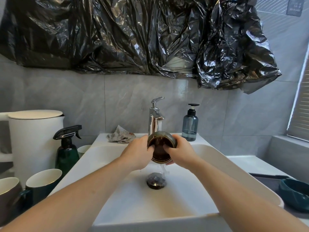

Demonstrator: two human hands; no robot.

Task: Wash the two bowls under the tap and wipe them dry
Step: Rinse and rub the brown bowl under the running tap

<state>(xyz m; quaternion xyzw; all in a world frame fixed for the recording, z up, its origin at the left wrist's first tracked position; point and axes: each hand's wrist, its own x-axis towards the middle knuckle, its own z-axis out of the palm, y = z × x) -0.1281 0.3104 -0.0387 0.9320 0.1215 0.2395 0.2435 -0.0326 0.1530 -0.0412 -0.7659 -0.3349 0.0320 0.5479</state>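
Both hands grip one brown bowl [161,147] over the sink [117,198], just below and in front of the tap [155,118]. The left hand [138,153] is closed on the bowl's left side, its fingertips curled over the rim into the hollow. The right hand [179,152] is closed on the right side, thumb over the outer wall and fingers [168,149] pressed inside. The bowl is tipped so that its mouth faces the person, and water [163,169] runs off its lower edge down toward the drain [156,182], which sits straight beneath. Both forearms reach in from the near edge of the basin

A crumpled cloth [120,135] lies on the sink's back ledge, left of the tap. A blue pump bottle [190,123] stands on the ledge to the tap's right. Left of the sink stands a dark green spray bottle [66,148], with a white bin [33,139] behind it and two mugs [43,183] with pale insides nearer the person. At the right edge, well apart from the hands, a dark teal bowl [295,193] rests on the counter beside the sink. Black plastic sheet [133,36] hangs across the grey tiled wall [83,101] above the tap
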